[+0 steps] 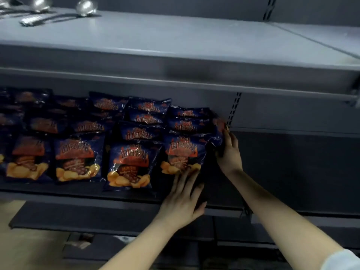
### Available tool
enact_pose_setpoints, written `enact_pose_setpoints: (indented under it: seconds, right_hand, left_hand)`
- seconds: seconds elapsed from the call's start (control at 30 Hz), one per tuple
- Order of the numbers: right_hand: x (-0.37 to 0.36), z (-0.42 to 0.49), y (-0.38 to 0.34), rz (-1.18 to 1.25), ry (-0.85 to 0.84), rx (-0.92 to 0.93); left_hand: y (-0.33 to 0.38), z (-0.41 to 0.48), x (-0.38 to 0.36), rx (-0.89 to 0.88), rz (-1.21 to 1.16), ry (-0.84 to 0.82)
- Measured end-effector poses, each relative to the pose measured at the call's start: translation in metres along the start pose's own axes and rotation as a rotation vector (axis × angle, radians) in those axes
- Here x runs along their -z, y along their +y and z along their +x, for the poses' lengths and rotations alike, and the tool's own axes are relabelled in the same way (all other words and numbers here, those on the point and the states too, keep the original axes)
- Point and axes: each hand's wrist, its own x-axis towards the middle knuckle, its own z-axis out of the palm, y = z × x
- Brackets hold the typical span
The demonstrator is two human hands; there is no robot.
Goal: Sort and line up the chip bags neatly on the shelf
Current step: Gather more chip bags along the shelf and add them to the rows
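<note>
I am squaring up the last column of chip bags (146, 117) on the shelf (78, 192). My left hand (183, 197) lies flat, fingers straight and spread, on the lower edge of the front bag (183, 152). Just right of that front bag and a little behind it, a tilted bag (218, 127) rests against my right hand (230, 152); I cannot tell whether my thumb closes round it. Next, I judge, the tilted bag needs laying in line behind the front bag, gently, as the film looks slippery.

dark blue chip bags (128, 164) with orange print lie overlapping in rows on the grey shelf (78, 191).
</note>
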Motion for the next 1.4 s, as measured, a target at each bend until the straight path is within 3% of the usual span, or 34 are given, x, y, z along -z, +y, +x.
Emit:
enact_pose_setpoints:
  seconds: [0.17,0.43,0.5,0.67,0.8,0.93,1.07,1.17,1.27,1.4]
  right_hand:
    - [0.002,0.002,0.003,0.032,0.071,-0.029]
    - [0.02,0.001,0.004,0.259,0.343,-0.075]
    - [0.028,-0.008,-0.003,0.254,0.404,-0.009]
    - [0.041,-0.051,-0.037,0.243,0.562,0.182]
    - [0.026,-0.102,-0.07,0.251,0.452,0.236]
    - [0.006,-0.136,-0.086,0.208,0.336,0.307]
    - [0.004,-0.15,-0.092,0.115,0.253,0.329]
    - [0.013,-0.153,-0.097,0.131,0.336,0.331]
    - [0.036,-0.148,-0.1,0.216,0.376,0.146]
    - [0.053,-0.148,-0.103,0.662,-0.031,-0.118]
  left_hand:
    - [0.001,0.002,-0.001,0.008,0.015,-0.017]
    - [0.001,0.003,0.004,0.029,-0.071,-0.078]
    - [0.0,0.004,0.009,0.088,-0.26,-0.032]
    - [0.006,0.031,0.058,0.371,-1.03,0.025]
    - [0.025,0.056,0.087,0.402,-1.357,0.034]
    - [0.023,0.058,0.097,0.523,-1.421,0.143]
    - [-0.003,0.051,0.101,0.564,-1.431,0.144]
    - [-0.022,0.047,0.111,0.591,-1.399,0.149]
    - [-0.04,0.041,0.122,0.679,-1.416,0.111]
    - [-0.052,0.022,0.118,0.621,-1.335,-0.079]
